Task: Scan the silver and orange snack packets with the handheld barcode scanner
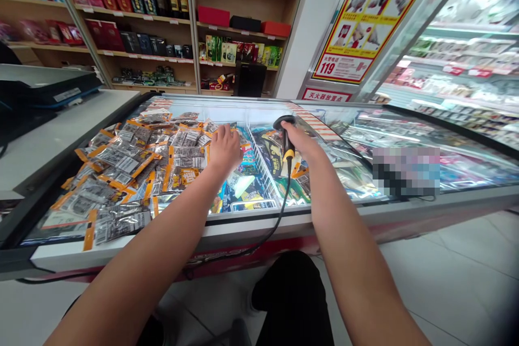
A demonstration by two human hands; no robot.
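Note:
My right hand (298, 138) is wrapped round a black and yellow barcode scanner (288, 143), its head towards the far side and its cord hanging down the near side of the chest freezer (211, 230). At the right edge of a heap of clear snack packets with orange ends (127, 157), my left hand (225, 147) is closed, its fingers bent down. Whatever those fingers hold is mostly hidden; a small dark bit shows beyond them. One packet (188, 157) lies just left of that hand. The heap rests on the freezer's glass top.
Under the glass are colourful frozen packages (247, 186) and a white wire divider (261, 165). The scanner cord (279, 216) loops near my knees. A counter (81, 124) with a dark device stands left. Shelves of bottles and boxes (141, 11) line the back; a lit display cooler (466, 65) is right.

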